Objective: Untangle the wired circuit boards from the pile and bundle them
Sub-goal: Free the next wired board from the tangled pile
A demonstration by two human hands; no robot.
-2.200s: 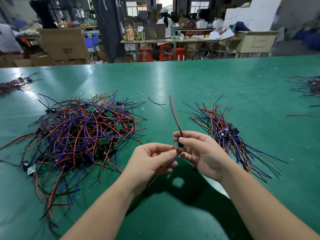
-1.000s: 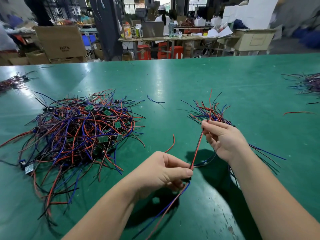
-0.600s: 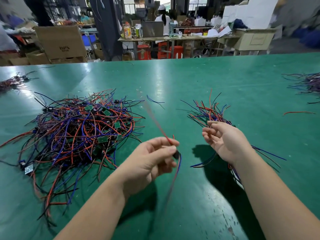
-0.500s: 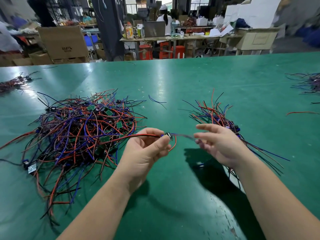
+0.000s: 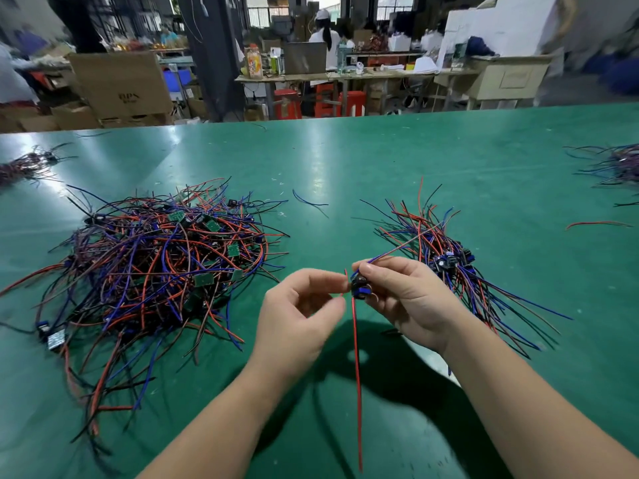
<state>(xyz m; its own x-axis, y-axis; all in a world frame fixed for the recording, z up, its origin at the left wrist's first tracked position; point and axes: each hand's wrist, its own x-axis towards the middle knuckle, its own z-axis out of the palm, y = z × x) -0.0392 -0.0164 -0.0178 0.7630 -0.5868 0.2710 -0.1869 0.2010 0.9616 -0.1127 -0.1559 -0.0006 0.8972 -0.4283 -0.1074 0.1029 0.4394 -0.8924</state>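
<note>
- The right hand [image 5: 404, 299] pinches a small wired circuit board [image 5: 359, 288] between thumb and fingertips, above the green counter [image 5: 380, 160].
- A red wire [image 5: 356, 375] hangs straight down from the board; another lead runs up and to the right.
- The left hand [image 5: 297, 316] is curled just beside the board; whether it pinches a wire end cannot be told.
- The tangled pile [image 5: 155, 264] lies to the left.
- The sorted bundle [image 5: 449, 261] lies just behind the right hand.
</note>
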